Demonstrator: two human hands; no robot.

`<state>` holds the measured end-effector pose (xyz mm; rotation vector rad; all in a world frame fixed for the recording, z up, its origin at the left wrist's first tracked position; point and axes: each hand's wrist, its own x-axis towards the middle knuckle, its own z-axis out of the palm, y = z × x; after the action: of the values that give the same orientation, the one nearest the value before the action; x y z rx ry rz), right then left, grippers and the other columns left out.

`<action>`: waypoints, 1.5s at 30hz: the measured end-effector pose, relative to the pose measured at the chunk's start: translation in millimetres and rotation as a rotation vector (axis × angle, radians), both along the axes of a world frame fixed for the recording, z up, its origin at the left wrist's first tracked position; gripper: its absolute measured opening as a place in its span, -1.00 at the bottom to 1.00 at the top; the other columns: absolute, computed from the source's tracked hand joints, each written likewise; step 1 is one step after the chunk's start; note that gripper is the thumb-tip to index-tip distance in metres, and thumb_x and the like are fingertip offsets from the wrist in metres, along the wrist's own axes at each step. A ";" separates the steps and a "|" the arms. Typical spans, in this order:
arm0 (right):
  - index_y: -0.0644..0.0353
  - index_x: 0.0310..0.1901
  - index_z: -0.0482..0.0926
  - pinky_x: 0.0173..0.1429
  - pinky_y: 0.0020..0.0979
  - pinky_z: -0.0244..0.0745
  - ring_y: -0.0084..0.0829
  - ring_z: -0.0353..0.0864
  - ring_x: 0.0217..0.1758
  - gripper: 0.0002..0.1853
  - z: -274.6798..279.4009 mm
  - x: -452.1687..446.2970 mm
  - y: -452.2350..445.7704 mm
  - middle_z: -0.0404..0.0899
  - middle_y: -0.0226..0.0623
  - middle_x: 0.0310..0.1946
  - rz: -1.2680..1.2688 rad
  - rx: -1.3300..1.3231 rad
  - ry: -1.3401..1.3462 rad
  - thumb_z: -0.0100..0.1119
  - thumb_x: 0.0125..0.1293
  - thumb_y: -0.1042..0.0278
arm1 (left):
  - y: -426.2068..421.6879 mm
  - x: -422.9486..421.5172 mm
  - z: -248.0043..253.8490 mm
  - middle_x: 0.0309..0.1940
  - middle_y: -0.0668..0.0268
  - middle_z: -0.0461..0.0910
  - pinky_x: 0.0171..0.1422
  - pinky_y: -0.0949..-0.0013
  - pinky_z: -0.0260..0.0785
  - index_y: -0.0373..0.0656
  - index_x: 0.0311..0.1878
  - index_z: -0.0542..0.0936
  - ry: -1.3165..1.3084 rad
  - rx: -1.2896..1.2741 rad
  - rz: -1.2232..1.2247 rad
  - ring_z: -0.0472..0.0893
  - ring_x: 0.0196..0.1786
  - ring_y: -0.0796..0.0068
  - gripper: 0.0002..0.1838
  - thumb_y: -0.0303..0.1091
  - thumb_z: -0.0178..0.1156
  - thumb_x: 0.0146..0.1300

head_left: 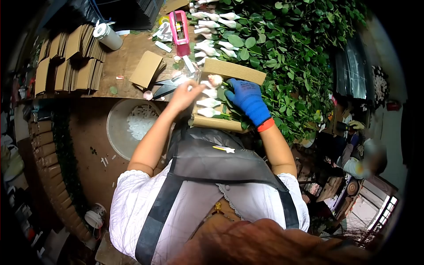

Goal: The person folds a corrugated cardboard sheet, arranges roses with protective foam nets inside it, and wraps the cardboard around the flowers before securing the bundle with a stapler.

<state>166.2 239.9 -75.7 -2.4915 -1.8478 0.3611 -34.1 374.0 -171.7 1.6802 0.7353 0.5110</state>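
Observation:
A pale, unwrapped rose bud (215,80) lies over a row of buds in white sleeves (209,102), inside an open corrugated cardboard wrap (234,70). My right hand (248,98), in a blue glove, is closed round the stem just right of the unwrapped bud. My bare left hand (187,93) is left of the buds, its fingers curled together near the bud; what they hold, if anything, is too small to name. Scissors (164,89) lie left of that hand. A pink tape dispenser (179,33) stands farther back.
Leafy rose stems (291,57) cover the right of the table, with more sleeved buds (212,24) at the back. Cardboard pieces (147,69), stacked cardboard (68,59) and a white bottle (108,36) stand left. Below is a tub (118,132) of white sleeves. Another person (355,165) is far right.

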 end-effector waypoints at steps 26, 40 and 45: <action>0.04 0.00 0.51 -0.04 -0.11 0.55 -0.15 0.72 -0.07 -0.58 3.8 -21.0 3.0 0.72 -0.21 -0.18 -0.064 -0.226 -0.100 0.31 0.25 -0.03 | -14.6 3.7 55.4 -0.47 0.07 0.67 -0.24 0.23 0.44 -0.18 -0.25 0.67 0.274 0.052 -0.124 0.62 -0.42 0.13 -0.65 -0.03 0.29 0.31; 0.02 0.17 0.47 -0.11 -0.14 0.55 -0.14 0.72 -0.18 -0.54 29.1 -22.4 -26.0 0.72 -0.19 -0.23 -0.059 -0.049 0.013 0.14 0.37 -0.06 | -1.3 -52.5 44.8 -0.47 0.38 0.54 -0.29 0.34 0.38 -0.21 -0.45 0.41 -0.236 -0.243 0.144 0.48 -0.40 0.56 -0.73 -0.36 0.17 0.39; 0.08 -0.10 0.59 -0.17 -0.13 0.57 -0.16 0.75 -0.20 -0.77 9.6 -40.4 -24.6 0.74 -0.17 -0.29 0.015 -0.272 -0.010 0.12 0.37 0.15 | -21.5 -37.2 45.2 -0.47 0.29 0.57 -0.23 0.40 0.37 -0.23 -0.36 0.54 0.271 0.068 -0.167 0.53 -0.35 0.54 -0.60 -0.05 0.36 0.29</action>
<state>125.8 215.3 -66.0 -2.6512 -1.9403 0.6419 -71.4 352.5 -126.5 1.8777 0.7694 0.1940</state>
